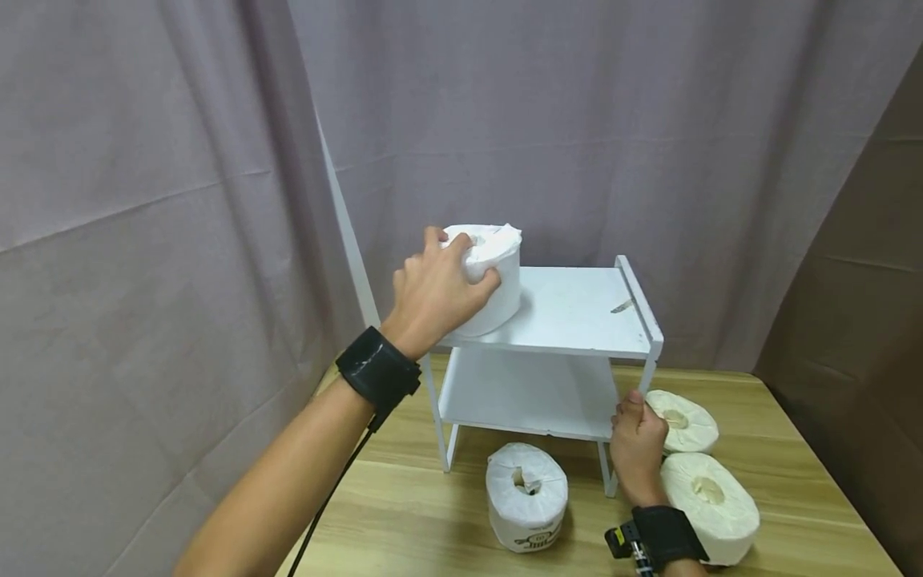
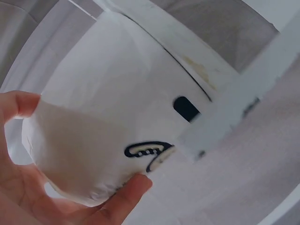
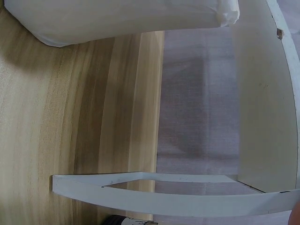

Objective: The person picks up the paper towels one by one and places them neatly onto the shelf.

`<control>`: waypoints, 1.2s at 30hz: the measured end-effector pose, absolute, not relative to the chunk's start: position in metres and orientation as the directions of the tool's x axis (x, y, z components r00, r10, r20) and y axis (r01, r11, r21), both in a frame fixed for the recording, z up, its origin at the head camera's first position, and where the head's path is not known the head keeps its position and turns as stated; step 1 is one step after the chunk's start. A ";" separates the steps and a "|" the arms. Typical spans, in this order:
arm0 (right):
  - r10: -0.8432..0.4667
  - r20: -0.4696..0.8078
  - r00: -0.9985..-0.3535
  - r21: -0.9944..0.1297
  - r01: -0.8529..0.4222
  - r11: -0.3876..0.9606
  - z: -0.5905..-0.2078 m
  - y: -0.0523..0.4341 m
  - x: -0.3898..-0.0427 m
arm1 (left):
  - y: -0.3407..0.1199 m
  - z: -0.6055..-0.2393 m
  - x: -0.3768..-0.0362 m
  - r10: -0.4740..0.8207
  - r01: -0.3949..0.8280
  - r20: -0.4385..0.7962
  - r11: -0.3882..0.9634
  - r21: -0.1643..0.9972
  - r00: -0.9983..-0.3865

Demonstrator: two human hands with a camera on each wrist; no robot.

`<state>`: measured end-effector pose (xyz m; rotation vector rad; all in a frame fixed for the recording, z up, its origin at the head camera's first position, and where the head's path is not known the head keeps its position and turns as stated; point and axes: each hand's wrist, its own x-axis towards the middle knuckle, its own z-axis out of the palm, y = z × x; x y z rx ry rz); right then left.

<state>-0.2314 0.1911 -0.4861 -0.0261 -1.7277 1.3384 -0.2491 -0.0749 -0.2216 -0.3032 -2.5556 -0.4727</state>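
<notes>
In the head view, the left hand point(image 1: 443, 284) grasps a toilet roll point(image 1: 501, 292) on the left end of the top shelf of a white rack point(image 1: 577, 308). The left wrist view adds what the head view hides: dark printing on that roll's side, with the thumb and fingers spread around the paper. The right hand point(image 1: 638, 445) is clenched around the rack's right near leg point(image 1: 647, 375); the right wrist view catches only a bit of skin at its edge, but shows the leg frame down to the wooden table point(image 1: 404, 505) and a chip point(image 3: 280, 33) in the shelf edge.

Only the head view takes in all the other rolls: a printed one point(image 1: 530, 513) standing near, in front of the rack, and two yellowish ones to the right, one farther point(image 1: 699, 425), one nearer point(image 1: 728, 513).
</notes>
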 end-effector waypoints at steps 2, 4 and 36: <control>0.519 0.628 -0.580 -0.778 -0.477 0.408 -0.488 0.190 -0.231 | -0.080 -0.222 -0.250 0.133 0.309 0.512 0.911 0.274 -0.848; 0.521 0.622 -0.585 -0.783 -0.470 0.407 -0.490 0.189 -0.231 | -0.088 -0.222 -0.252 0.148 0.321 0.491 0.901 0.291 -0.859; 0.522 0.654 -0.548 -0.756 -0.493 0.430 -0.489 0.209 -0.217 | -0.136 -0.236 -0.334 0.685 0.726 0.437 0.199 0.658 -0.583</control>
